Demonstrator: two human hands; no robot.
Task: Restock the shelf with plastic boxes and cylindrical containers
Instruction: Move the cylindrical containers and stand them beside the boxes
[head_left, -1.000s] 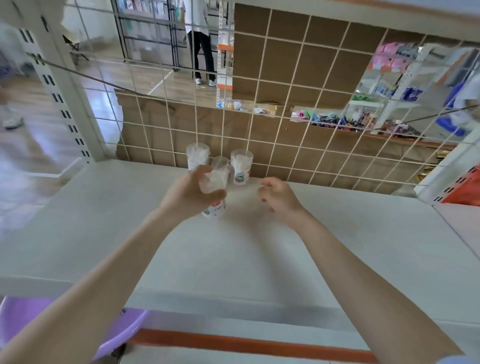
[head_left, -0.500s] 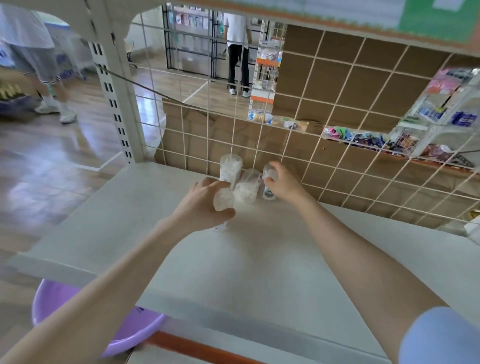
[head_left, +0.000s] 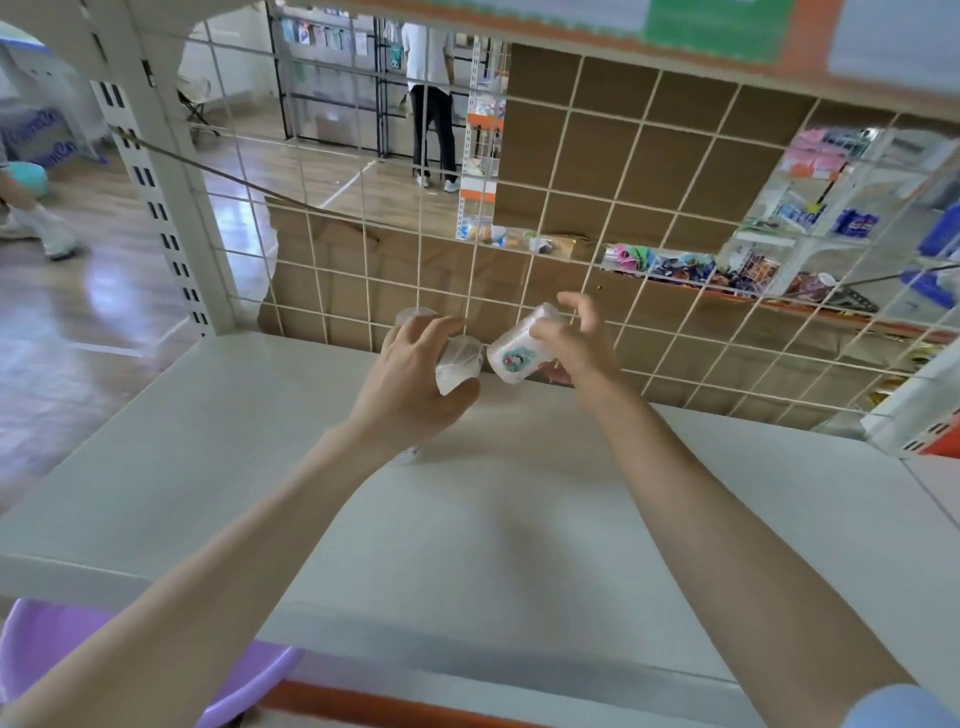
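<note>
My left hand (head_left: 410, 387) grips a clear cylindrical container (head_left: 457, 366) just above the white shelf (head_left: 519, 519). Below that hand a bit of white container bottom (head_left: 408, 456) shows at the shelf surface; I cannot tell whether it belongs to the same one. Behind my fingers another clear container (head_left: 413, 316) stands against the wire grid back. My right hand (head_left: 574, 345) holds a third container (head_left: 517, 353) with a green sticker, lifted and tilted onto its side close to the one in my left hand.
A wire grid backed with torn cardboard (head_left: 623, 171) closes the shelf's rear. A white upright (head_left: 156, 171) stands at the back left. A purple basin (head_left: 104, 654) sits below the shelf's front edge. A person (head_left: 431, 98) stands far behind the grid.
My right hand reached to the sticker container at the grid, took hold of it and has lifted and tilted it. My left hand stays on its container.
</note>
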